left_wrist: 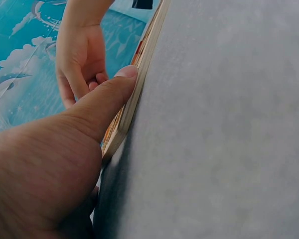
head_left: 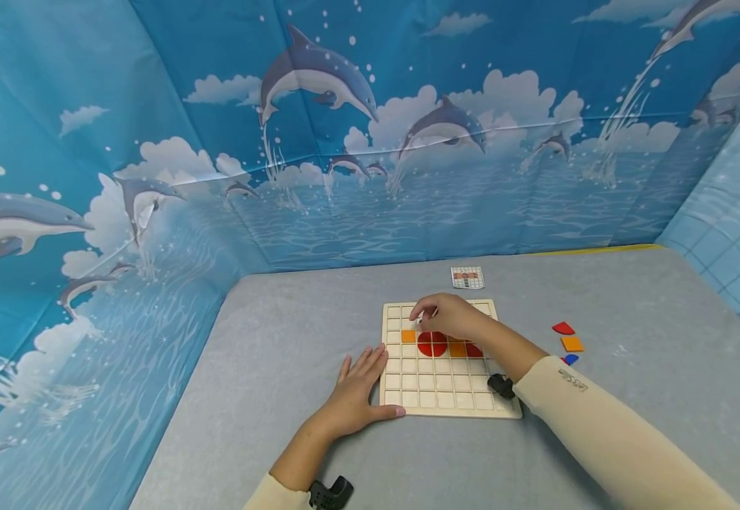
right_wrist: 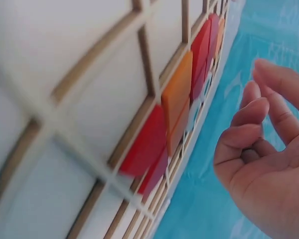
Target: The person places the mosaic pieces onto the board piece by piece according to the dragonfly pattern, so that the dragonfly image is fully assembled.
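Note:
A wooden grid board [head_left: 427, 401] lies on the table. On it, from left to right, are an orange square [head_left: 408, 336], a red circle [head_left: 432, 345] of several parts, another orange square [head_left: 457, 349] and a red piece [head_left: 474, 350] partly under the right forearm. My left hand [head_left: 358, 393] rests at the board's left side with fingers spread, its thumb [left_wrist: 112, 94] on the near edge. Above the board's upper left part hovers my right hand [head_left: 449, 316], fingers bent and tips close together. Whether a small piece is between them is unclear.
Behind the board lies a small pattern card [head_left: 467, 277]. To its right are loose pieces: a red one [head_left: 564, 328], an orange square [head_left: 571, 344] and a blue one [head_left: 571, 359]. A dolphin-print sheet [head_left: 370, 205] borders the grey table [head_left: 306, 312].

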`<state>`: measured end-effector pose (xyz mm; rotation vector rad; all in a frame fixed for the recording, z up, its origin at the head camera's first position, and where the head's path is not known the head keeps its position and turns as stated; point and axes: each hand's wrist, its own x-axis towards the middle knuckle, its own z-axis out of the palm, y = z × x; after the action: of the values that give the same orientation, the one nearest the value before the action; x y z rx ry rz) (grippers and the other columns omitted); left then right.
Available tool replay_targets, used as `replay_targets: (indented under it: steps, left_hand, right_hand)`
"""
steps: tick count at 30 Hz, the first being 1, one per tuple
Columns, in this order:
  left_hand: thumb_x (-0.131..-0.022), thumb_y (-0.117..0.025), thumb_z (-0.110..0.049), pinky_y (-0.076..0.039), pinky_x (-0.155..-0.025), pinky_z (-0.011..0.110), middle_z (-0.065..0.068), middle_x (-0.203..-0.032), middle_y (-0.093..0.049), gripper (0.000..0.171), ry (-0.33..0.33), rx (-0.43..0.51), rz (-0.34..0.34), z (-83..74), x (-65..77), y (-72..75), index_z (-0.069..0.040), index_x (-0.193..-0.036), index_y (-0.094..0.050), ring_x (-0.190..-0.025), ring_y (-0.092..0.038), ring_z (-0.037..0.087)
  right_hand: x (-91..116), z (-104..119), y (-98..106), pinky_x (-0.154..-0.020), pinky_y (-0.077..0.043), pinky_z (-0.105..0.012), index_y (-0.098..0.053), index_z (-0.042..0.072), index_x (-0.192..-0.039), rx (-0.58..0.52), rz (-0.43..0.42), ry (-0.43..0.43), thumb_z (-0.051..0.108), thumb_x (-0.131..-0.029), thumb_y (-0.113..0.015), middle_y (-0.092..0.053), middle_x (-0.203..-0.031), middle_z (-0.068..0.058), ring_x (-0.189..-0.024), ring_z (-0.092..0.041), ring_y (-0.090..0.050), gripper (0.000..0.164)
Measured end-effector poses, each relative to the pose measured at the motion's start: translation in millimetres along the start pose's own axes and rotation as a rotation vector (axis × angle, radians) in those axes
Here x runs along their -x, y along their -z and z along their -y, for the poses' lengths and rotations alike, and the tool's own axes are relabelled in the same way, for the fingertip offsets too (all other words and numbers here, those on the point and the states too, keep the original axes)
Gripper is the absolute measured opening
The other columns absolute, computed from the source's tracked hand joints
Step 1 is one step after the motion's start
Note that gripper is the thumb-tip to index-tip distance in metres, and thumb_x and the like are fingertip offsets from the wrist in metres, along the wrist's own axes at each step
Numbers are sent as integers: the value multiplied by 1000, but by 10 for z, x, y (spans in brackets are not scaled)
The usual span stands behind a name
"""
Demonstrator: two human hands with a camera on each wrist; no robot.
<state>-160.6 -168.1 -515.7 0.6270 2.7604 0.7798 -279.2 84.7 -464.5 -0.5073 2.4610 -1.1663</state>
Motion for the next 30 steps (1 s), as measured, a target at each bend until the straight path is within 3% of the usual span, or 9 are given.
replay_targets:
  steps: [5,16,30]
  left_hand:
    - [-84,-72,-63,1,-126,60,-4,-171,-14,105,5,1,-3,-3,-3,3,-15,-163,-22,-160,-8,25]
    - [-83,-74,-61,1,-127,59,-4,-171,-15,106,8,1,-9,-23,0,-1,-13,-162,-22,-160,-9,25]
    - [-83,-74,-62,2,-127,59,-4,-171,-15,107,10,5,-9,-18,-2,-7,-14,-163,-22,-160,-8,24]
  right_hand:
    - [102,-59,110,-68,-50,-31,-73,11,-114,-2,-28,41,14,-95,-71,-64,-92,-6,-80,-21,-55,20]
    - [389,-362,400,-66,-50,-33,-71,11,-118,2,-74,-1,15,-97,-66,-62,-94,-6,-76,-23,-56,23]
    - [867,-689,808,-72,-53,-28,-67,7,-126,84,-159,-33,19,-96,-68,-64,-101,-6,-87,-20,-57,32]
